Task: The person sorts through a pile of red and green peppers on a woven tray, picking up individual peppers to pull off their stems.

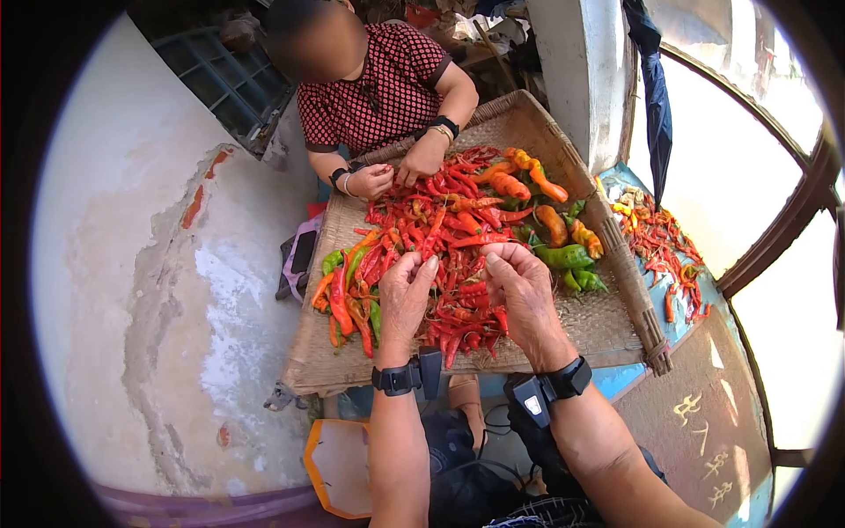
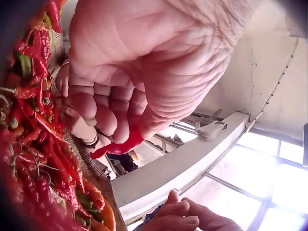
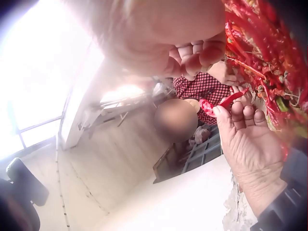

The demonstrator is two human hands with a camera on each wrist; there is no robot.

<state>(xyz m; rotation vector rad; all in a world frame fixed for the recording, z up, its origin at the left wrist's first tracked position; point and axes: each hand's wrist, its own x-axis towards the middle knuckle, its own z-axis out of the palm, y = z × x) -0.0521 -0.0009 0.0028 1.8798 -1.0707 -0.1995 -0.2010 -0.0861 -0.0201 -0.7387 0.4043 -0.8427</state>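
Note:
My left hand (image 1: 404, 301) is raised over the near side of a woven tray (image 1: 598, 333). Its thumb and fingers pinch a red chili pepper (image 2: 126, 145), which shows below the fingertips in the left wrist view. My right hand (image 1: 528, 304) hovers level with it a short way to the right, fingers bent and thumb close to the index finger. I cannot tell whether a small piece sits between them. Beneath both hands spreads a heap of red chili peppers (image 1: 453, 326), some wrinkled, with thin stems among them.
Across the tray a person (image 1: 374, 88) in a patterned shirt has both hands at the heap. Green peppers (image 1: 563, 257) lie at the tray's right, orange ones (image 1: 509, 185) farther back. More peppers (image 1: 660, 242) lie on a blue sheet at right. A phone (image 1: 303, 252) is beside the tray's left edge.

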